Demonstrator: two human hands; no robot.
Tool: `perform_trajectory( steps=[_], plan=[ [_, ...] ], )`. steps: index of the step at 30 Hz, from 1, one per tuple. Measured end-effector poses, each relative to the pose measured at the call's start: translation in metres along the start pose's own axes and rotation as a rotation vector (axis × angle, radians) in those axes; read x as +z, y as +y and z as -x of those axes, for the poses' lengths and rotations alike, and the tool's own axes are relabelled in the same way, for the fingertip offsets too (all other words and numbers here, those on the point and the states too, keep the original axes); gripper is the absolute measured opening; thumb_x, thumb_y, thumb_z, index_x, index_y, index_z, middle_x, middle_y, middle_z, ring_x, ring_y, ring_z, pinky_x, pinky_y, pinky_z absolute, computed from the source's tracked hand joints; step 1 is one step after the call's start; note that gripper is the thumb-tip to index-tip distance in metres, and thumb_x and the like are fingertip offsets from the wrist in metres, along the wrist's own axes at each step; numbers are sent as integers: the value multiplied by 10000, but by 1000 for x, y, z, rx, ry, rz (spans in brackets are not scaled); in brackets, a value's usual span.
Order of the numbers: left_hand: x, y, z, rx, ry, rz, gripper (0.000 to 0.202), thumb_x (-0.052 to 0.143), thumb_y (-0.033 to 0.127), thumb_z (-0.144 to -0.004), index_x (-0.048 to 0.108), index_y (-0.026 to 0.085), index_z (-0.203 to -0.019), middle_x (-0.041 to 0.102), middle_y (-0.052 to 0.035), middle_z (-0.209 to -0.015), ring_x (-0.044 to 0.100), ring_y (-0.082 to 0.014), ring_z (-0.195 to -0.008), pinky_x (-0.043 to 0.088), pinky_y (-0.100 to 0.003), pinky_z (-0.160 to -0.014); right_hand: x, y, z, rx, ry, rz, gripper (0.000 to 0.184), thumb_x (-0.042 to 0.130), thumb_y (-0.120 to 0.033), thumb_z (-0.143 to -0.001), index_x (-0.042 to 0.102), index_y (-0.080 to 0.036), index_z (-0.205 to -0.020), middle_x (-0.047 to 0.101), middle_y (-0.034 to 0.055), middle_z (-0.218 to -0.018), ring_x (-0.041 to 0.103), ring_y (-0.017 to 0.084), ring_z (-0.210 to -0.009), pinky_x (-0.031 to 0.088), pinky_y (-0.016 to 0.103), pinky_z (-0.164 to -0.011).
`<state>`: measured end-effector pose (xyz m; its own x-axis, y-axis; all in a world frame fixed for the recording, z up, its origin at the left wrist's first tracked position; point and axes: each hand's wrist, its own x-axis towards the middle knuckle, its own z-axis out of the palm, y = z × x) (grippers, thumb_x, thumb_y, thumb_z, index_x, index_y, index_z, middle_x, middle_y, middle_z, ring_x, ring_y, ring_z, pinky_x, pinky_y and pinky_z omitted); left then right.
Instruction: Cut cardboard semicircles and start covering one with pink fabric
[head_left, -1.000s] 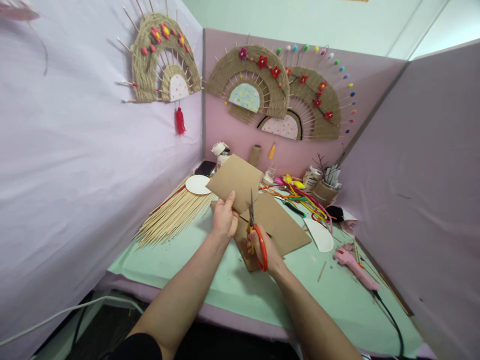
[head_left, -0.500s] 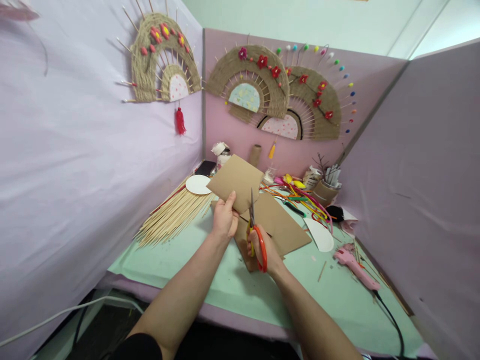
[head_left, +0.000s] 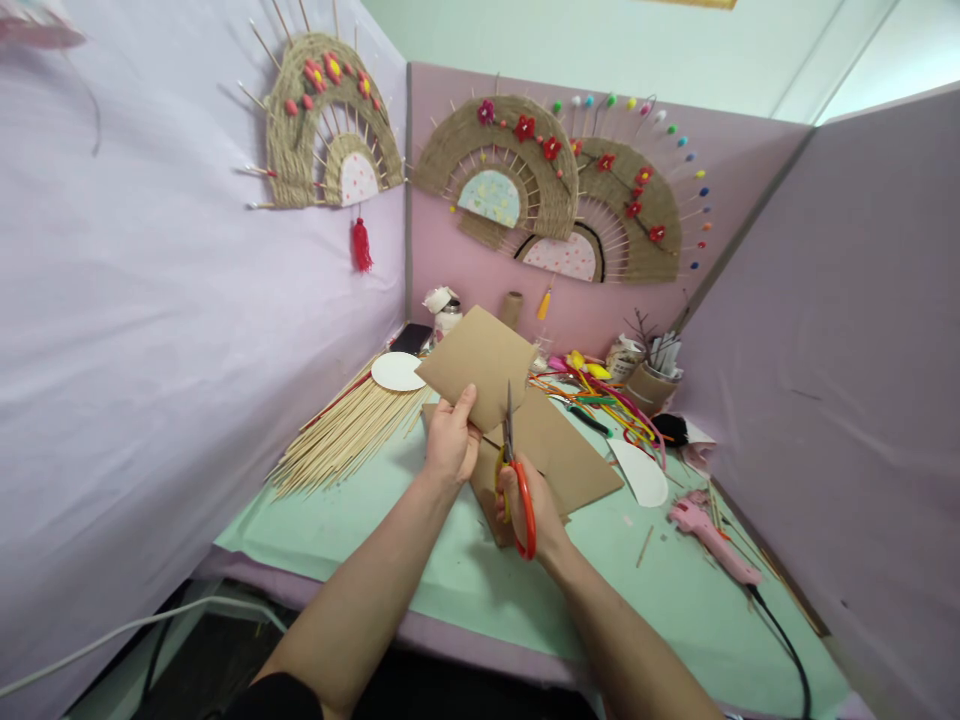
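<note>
My left hand (head_left: 454,440) pinches a squarish piece of brown cardboard (head_left: 476,358) by its lower corner, thumb on top, and holds it raised above the table. In my right hand (head_left: 534,500) is a pair of scissors (head_left: 519,485) with red and yellow handles, its blades pointing up and away from me. The blades are at the cardboard's right lower edge; whether they bite into it I cannot tell. Larger brown cardboard sheets (head_left: 574,455) lie on the green table beneath both hands.
Thin bamboo sticks (head_left: 352,430) and a white oval (head_left: 398,371) lie at left. On the right are a white cut-out piece (head_left: 640,472), colourful pipe cleaners (head_left: 615,405) and a pink glue gun (head_left: 716,540) with a black cord. Twine fans (head_left: 517,130) hang on the partitions.
The cardboard in my left hand has shifted slightly right and tilted a little. The scissors have moved slightly right and down, still at its edge.
</note>
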<state>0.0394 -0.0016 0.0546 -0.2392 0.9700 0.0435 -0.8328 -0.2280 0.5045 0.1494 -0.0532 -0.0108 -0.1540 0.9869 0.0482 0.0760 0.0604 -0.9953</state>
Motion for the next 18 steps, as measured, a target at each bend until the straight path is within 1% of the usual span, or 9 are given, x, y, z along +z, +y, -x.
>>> perform_trajectory(
  steps=[7, 12, 18],
  plan=[
    [2, 1, 3, 5, -6, 1, 258, 714, 146, -802, 667, 133, -1056, 738, -102, -1077, 627, -216, -1162, 434, -371, -1081, 2, -1, 2, -15, 7, -19, 488, 515, -709, -818, 365, -247, -779, 446, -51, -582, 426, 100, -426, 386, 224, -379],
    [2, 2, 3, 7, -19, -5, 286, 732, 161, -787, 669, 136, -1065, 741, -95, -1073, 634, -214, -1152, 438, -369, -1076, 2, -3, 3, 8, 21, -3, 490, 518, -713, -809, 374, -246, -771, 424, -70, -536, 400, 95, -379, 359, 212, -341],
    [2, 2, 4, 13, -29, -7, 315, 750, 175, -769, 673, 140, -1072, 741, -94, -1076, 639, -211, -1143, 444, -357, -1069, 0, -1, 2, -24, 49, 34, 488, 537, -693, -804, 367, -239, -747, 415, -74, -540, 407, 84, -380, 336, 192, -334]
  ],
)
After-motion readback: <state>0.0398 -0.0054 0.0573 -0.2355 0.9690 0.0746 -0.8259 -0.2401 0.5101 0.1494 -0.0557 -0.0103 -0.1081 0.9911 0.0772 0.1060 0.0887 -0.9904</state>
